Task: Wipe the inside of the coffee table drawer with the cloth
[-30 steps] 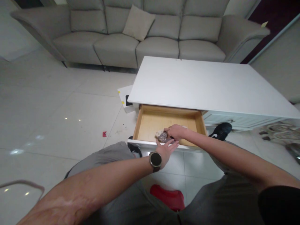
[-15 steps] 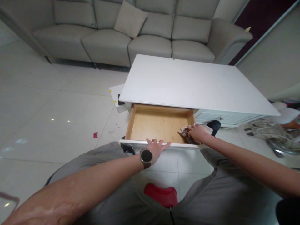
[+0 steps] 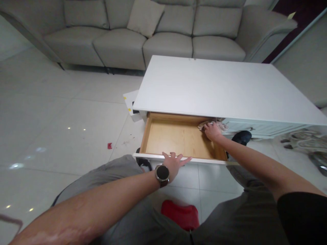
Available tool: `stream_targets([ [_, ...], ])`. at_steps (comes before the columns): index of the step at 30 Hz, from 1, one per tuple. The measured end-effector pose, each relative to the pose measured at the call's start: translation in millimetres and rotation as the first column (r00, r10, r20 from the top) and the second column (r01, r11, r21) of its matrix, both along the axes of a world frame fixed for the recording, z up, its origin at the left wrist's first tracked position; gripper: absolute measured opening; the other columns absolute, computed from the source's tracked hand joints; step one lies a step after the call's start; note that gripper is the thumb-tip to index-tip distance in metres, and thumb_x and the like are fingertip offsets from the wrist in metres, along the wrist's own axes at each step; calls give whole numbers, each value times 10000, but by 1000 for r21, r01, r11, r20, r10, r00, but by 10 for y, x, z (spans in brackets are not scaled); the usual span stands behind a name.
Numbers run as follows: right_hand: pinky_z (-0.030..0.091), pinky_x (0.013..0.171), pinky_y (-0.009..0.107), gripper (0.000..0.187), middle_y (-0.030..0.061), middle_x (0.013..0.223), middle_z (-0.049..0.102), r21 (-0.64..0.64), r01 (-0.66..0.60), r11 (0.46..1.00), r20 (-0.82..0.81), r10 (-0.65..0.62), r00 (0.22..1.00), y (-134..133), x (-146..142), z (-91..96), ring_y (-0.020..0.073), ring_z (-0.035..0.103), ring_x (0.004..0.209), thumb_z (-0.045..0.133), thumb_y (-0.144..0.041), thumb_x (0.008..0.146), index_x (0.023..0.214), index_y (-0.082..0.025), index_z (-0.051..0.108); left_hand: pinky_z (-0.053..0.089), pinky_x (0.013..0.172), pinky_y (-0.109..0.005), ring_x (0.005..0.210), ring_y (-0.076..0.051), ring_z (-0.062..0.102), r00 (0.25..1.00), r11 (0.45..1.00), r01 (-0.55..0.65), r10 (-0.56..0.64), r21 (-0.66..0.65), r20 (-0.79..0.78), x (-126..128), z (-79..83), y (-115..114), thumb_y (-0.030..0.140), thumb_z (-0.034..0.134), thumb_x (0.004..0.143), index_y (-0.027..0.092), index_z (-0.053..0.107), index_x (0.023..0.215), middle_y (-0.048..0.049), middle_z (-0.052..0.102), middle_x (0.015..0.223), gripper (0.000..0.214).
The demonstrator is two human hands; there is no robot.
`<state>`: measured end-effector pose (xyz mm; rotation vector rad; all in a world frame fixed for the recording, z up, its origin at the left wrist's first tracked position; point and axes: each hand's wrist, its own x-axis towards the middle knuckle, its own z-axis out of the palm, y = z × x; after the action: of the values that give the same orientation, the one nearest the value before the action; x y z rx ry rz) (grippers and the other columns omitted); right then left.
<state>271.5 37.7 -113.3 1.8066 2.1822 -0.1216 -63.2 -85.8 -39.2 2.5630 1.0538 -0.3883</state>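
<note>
A wooden drawer point(image 3: 176, 141) stands pulled out from a white coffee table point(image 3: 217, 88). My left hand point(image 3: 173, 163), with a dark watch on its wrist, rests on the drawer's white front edge with the fingers spread. My right hand point(image 3: 212, 131) reaches into the drawer's far right corner and presses down on a crumpled brownish cloth point(image 3: 211, 124), fingers curled over it. Part of the cloth lies under the table's edge.
A grey sofa point(image 3: 153, 37) with a cushion point(image 3: 145, 17) stands behind the table. A white box point(image 3: 131, 105) lies on the tiled floor left of the table. A red object point(image 3: 180, 214) sits between my knees. A dark shoe point(image 3: 241, 137) and cables lie to the right.
My right hand has slid the cloth from the drawer's front middle to the front right, then to the back right corner. My left hand stayed on the drawer's front edge.
</note>
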Motion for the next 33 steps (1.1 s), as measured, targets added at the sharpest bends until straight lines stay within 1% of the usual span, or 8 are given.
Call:
stream_targets([
  [3, 265, 1122, 617, 290, 229, 1163, 682, -62, -27, 998, -92, 21, 996, -253, -49, -17, 404, 499, 1266, 638, -184, 723, 973, -189, 784, 382, 961, -758, 1243, -419, 486, 999, 1000, 26, -26, 8, -45, 0, 16, 4, 75, 457, 932, 534, 232, 1588, -78, 569, 1434, 831],
  [6, 357, 1096, 569, 370, 228, 1146, 703, -163, -95, 982, -42, 89, 995, -536, -122, 31, 388, 572, 1200, 704, -191, 624, 987, -188, 776, 405, 963, -744, 1244, -407, 495, 999, 999, 27, -26, 25, -46, 0, 20, 4, 82, 474, 934, 564, 216, 1576, -68, 570, 1420, 843],
  [11, 516, 898, 483, 244, 186, 1040, 747, -348, -39, 937, 42, 57, 997, -632, -174, 323, 348, 690, 998, 692, -252, 655, 874, -215, 793, 396, 981, -739, 1242, -396, 492, 998, 999, 35, -32, 41, -59, 2, -6, 5, 102, 515, 928, 572, 200, 1576, -69, 562, 1415, 860],
  [15, 517, 898, 423, 311, 166, 1110, 732, -200, 24, 979, -50, -35, 998, -457, -180, 614, 329, 692, 1015, 643, -249, 744, 1005, -231, 810, 381, 995, -745, 1246, -392, 492, 998, 999, 36, -34, 35, -61, 12, -24, 11, 90, 509, 926, 557, 197, 1584, -75, 562, 1417, 866],
  [18, 466, 1033, 406, 465, 148, 1367, 629, -27, -59, 998, -153, 54, 987, -400, -249, 698, 315, 616, 1211, 594, -230, 812, 1254, -235, 737, 374, 1005, -749, 1260, -395, 487, 997, 999, 34, -33, 24, -72, 23, -32, 12, 91, 540, 912, 555, 201, 1584, -73, 558, 1429, 884],
  [20, 426, 1099, 428, 567, 133, 1525, 506, 16, -133, 991, -211, 134, 968, -415, -313, 668, 322, 548, 1309, 595, -266, 849, 1414, -240, 628, 374, 1006, -754, 1271, -394, 484, 997, 999, 25, -23, 31, -73, 26, -30, 10, 82, 526, 918, 564, 203, 1578, -67, 551, 1445, 879],
  [23, 419, 1106, 482, 675, 122, 1612, 407, -44, -188, 981, -221, 174, 960, -472, -369, 528, 355, 497, 1360, 640, -323, 854, 1514, -268, 514, 383, 993, -764, 1278, -397, 488, 997, 999, 27, -25, 37, -66, 24, -9, 9, 76, 500, 932, 571, 190, 1575, -67, 549, 1451, 869],
  [33, 323, 1180, 477, 859, 228, 1683, 207, -184, -3, 983, -277, -49, 960, -402, -439, -21, 371, 329, 1511, 677, -408, 866, 1625, -227, 319, 420, 972, -736, 1259, -398, 494, 995, 998, 47, -44, 36, -88, 19, 13, 14, 87, 432, 955, 543, 170, 1592, -64, 551, 1469, 826],
])
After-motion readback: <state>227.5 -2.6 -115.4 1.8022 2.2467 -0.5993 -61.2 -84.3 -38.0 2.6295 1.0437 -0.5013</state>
